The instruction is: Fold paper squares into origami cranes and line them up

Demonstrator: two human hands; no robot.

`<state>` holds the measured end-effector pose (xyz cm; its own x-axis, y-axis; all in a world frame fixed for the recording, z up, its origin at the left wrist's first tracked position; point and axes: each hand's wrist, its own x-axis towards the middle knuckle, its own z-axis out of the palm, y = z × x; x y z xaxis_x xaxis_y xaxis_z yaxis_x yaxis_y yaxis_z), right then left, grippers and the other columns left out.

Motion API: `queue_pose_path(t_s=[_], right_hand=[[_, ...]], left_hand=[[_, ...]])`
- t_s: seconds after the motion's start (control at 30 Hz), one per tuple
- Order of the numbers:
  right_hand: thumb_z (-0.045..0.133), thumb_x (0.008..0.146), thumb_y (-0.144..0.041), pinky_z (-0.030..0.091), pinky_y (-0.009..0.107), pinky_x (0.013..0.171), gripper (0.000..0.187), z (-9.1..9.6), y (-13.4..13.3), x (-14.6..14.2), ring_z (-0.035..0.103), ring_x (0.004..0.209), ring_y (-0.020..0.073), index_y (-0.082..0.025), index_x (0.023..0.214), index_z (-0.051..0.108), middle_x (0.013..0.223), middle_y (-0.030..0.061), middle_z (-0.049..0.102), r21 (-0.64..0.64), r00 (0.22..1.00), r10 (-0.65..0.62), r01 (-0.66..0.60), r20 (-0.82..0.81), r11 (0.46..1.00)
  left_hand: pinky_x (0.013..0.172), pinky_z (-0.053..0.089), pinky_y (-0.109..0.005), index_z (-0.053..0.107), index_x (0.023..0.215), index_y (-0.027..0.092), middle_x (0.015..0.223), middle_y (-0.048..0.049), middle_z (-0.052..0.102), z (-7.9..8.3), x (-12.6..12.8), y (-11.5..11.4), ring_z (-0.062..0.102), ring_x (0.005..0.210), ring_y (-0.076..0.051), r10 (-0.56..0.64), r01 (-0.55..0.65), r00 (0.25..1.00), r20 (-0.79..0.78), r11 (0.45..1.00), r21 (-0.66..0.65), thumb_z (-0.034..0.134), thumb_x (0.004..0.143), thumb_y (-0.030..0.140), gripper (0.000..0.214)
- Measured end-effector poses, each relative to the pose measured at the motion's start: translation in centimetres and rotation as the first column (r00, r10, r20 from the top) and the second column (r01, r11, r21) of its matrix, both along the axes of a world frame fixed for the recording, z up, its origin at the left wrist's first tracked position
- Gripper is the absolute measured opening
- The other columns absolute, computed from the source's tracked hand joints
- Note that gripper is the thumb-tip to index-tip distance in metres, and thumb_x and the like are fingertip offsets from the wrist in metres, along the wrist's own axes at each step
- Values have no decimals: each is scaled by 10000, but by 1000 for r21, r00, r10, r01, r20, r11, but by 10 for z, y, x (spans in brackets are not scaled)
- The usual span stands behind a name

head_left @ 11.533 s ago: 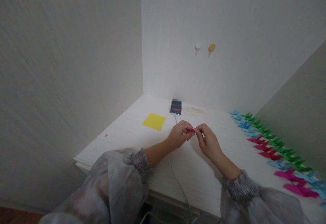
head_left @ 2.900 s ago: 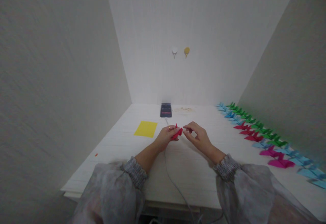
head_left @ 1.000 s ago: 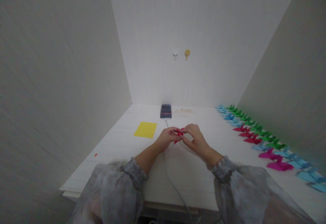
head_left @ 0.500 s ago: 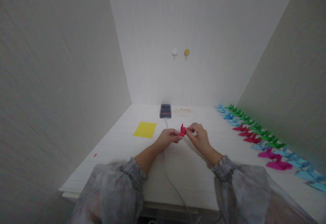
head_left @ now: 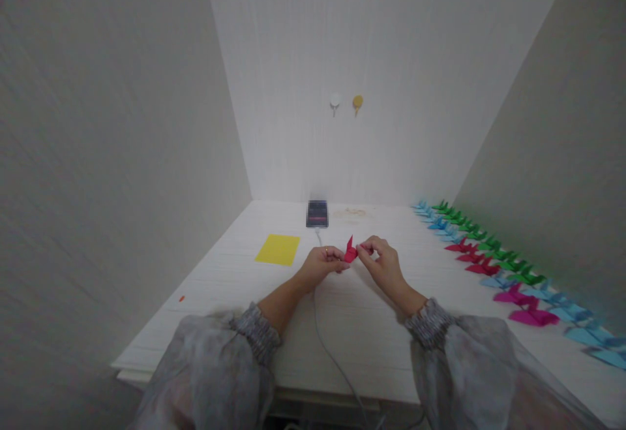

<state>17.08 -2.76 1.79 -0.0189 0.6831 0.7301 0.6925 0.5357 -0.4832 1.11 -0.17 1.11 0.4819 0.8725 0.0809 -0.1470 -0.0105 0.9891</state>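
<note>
A small red origami crane [head_left: 350, 254] is held above the white table, one narrow point of it sticking up. My left hand [head_left: 323, 264] pinches it from the left between thumb and fingers. From the right, the thumb and forefinger of my right hand [head_left: 381, 262] are closed on its right edge. The fingertips cover parts of the folds. A flat yellow paper square [head_left: 278, 249] lies on the table to the left of my hands.
Rows of folded cranes, including green ones [head_left: 489, 243] and magenta ones [head_left: 533, 313], line the right side. A phone [head_left: 317, 214] stands at the back, its white cable [head_left: 325, 345] running under my left hand. An orange scrap [head_left: 182, 299] lies at left.
Both hands keep their grip on the red crane. Its upright point has tilted slightly, and the view has shifted a little.
</note>
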Motion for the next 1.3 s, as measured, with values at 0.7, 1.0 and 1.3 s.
queue_pose_path(t_s=[0.7,1.0,1.3], right_hand=[[488,767,-290,379,258,575,191,1,-4,8,462,577,129,-180,620,538,579,-13,489,-16,989,-60,59,-134,998],[487,780,-315,368,275,610,224,31,-52,49,478,573,126,-182,626,581,571,-7,518,86,960,-281,281,-17,956],[496,763,-376,396,288,606,262,29,-140,128,508,585,145,-174,665,631,601,15,563,94,841,-540,539,-22,837]], left_hand=[[507,353,-207,603,687,114,563,0,555,5,-3,-4,453,469,-70,83,-80,996,-25,994,79,634,593,352,258],[520,342,-221,592,612,113,449,4,490,15,-4,-18,435,454,-92,136,-101,976,-169,974,201,477,690,516,426],[555,343,-228,594,579,128,439,6,496,16,-4,-28,440,473,-104,115,-31,960,-254,950,310,497,667,523,416]])
